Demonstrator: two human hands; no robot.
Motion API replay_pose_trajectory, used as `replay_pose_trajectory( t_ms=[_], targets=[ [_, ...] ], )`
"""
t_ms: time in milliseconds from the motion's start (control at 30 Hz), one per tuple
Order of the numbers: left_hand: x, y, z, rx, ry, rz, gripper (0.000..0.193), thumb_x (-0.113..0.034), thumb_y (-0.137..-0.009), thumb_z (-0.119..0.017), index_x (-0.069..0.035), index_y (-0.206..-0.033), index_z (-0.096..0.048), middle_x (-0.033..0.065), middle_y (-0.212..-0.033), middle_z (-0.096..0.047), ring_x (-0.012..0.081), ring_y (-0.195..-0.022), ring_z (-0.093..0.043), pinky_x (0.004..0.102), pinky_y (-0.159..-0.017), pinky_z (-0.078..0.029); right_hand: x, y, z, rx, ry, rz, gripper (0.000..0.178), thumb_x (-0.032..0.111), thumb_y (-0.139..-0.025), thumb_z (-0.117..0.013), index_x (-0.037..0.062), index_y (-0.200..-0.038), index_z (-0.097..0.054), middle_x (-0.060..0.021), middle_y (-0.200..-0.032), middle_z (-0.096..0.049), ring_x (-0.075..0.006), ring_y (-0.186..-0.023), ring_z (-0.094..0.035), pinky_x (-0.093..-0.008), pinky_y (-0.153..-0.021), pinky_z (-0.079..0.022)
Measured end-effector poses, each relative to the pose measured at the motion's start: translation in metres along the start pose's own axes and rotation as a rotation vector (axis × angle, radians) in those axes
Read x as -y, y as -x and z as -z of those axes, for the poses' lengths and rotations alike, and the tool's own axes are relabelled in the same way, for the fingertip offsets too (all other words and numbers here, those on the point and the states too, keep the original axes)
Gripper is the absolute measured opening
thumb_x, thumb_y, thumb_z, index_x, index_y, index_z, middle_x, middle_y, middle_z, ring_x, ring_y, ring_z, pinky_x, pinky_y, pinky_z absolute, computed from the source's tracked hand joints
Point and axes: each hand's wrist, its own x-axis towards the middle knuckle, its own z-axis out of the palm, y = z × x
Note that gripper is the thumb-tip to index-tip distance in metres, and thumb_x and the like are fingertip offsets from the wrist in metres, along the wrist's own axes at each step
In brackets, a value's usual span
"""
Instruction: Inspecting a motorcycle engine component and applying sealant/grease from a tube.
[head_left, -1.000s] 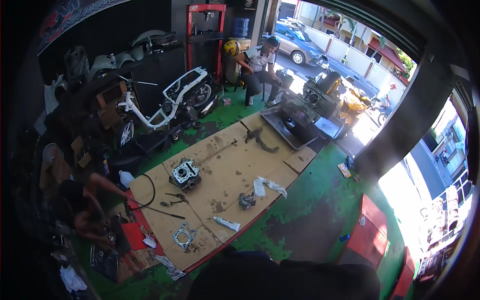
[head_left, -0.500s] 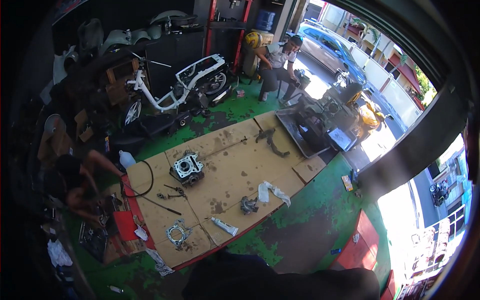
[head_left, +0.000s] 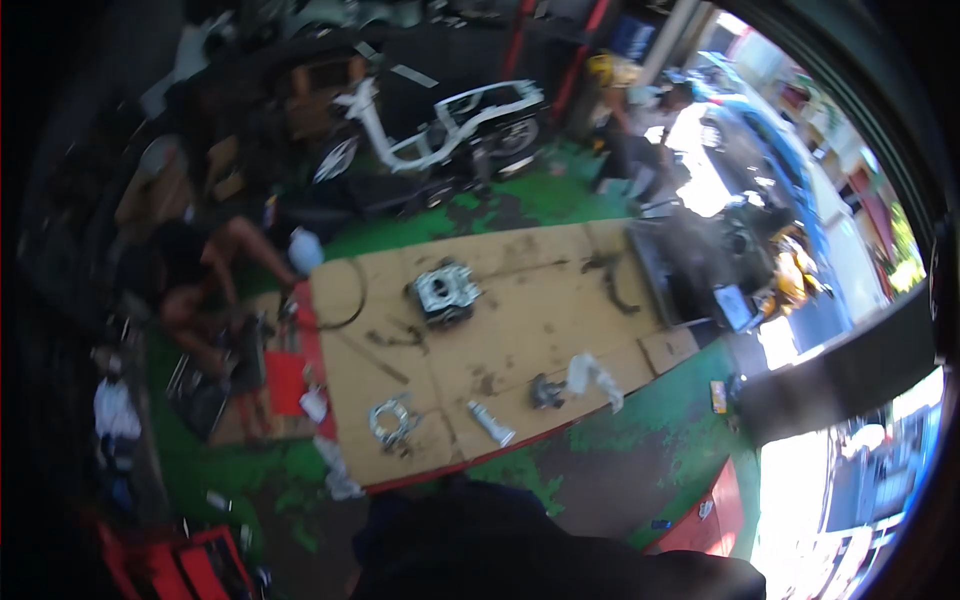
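Note:
Neither of my hands shows; only my dark clothing (head_left: 520,550) fills the lower middle. Just beyond it lies a stained cardboard sheet (head_left: 530,335) on the floor. On its near part are a ring-shaped metal piece (head_left: 392,422), a white tube (head_left: 491,424), a small grey metal part (head_left: 546,391) and a crumpled white cloth (head_left: 595,382). Farther back sits a metal engine part (head_left: 443,293) with a large round opening. A dark curved pipe (head_left: 620,290) lies at the right, and a black cable (head_left: 360,305) loops at the left. Everything is blurred.
At the left, a crouching person (head_left: 185,255) reaches toward a toolbox (head_left: 200,400). Another person (head_left: 645,135) sits at the back right. A white scooter frame (head_left: 400,150) stands behind; a metal tray (head_left: 655,280) borders the cardboard. A red object (head_left: 215,565) lies at lower left.
The view has swung, so the cardboard and its parts appear shifted right and slightly up. A red object has come into view at lower left. The parts keep their layout.

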Motion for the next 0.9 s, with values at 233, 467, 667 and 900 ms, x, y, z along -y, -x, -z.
replay_pose_trajectory(
  t_ms=[233, 467, 667, 900],
  targets=[
    [0.07, 0.136, 0.161, -0.397, 0.048, 0.231, 0.027, -0.035, -0.083, -0.075, -0.01, -0.08, -0.065, 0.0021, -0.069, -0.061, 0.0116, -0.052, -0.053, 0.0256, -0.045, -0.037, -0.017, -0.052, -0.062, 0.175, -0.028, -0.022, 0.022, 0.027, -0.088, -0.053, 0.007, -0.082, -0.06, -0.0087, -0.069, -0.057, -0.0216, -0.056, -0.055, -0.0325, -0.049, -0.041],
    [0.104, 0.068, 0.185, -0.528, -0.101, 0.317, 0.041, -0.041, -0.077, -0.079, -0.001, -0.076, -0.07, 0.0076, -0.065, -0.065, 0.018, -0.056, -0.057, 0.0303, -0.056, -0.048, 0.072, -0.001, -0.247, 0.503, 0.146, 0.51, 0.02, 0.016, -0.091, -0.049, 0.0011, -0.084, -0.059, -0.0051, -0.059, -0.052, -0.0139, -0.049, -0.046, -0.0253, -0.047, -0.038],
    [0.128, 0.023, 0.148, -0.595, -0.3, 0.45, 0.045, -0.044, -0.073, -0.078, -0.002, -0.065, -0.067, 0.0104, -0.061, -0.063, 0.0238, -0.054, -0.056, 0.0344, -0.058, -0.047, 0.084, 0.022, -0.344, 0.76, 0.277, 0.526, 0.017, 0.016, -0.093, -0.056, 0.0011, -0.087, -0.061, -0.0044, -0.062, -0.055, -0.0116, -0.052, -0.047, -0.0225, -0.05, -0.039],
    [0.154, 0.033, 0.149, -0.651, -0.238, 0.284, 0.037, -0.035, -0.071, -0.077, -0.003, -0.062, -0.062, 0.0083, -0.057, -0.059, 0.0238, -0.053, -0.053, 0.0342, -0.057, -0.046, 0.101, 0.017, -0.42, 0.886, 0.441, 0.457, 0.016, 0.017, -0.092, -0.058, 0.0027, -0.086, -0.063, -0.0032, -0.063, -0.057, -0.0104, -0.053, -0.049, -0.0208, -0.052, -0.039]
  ],
)
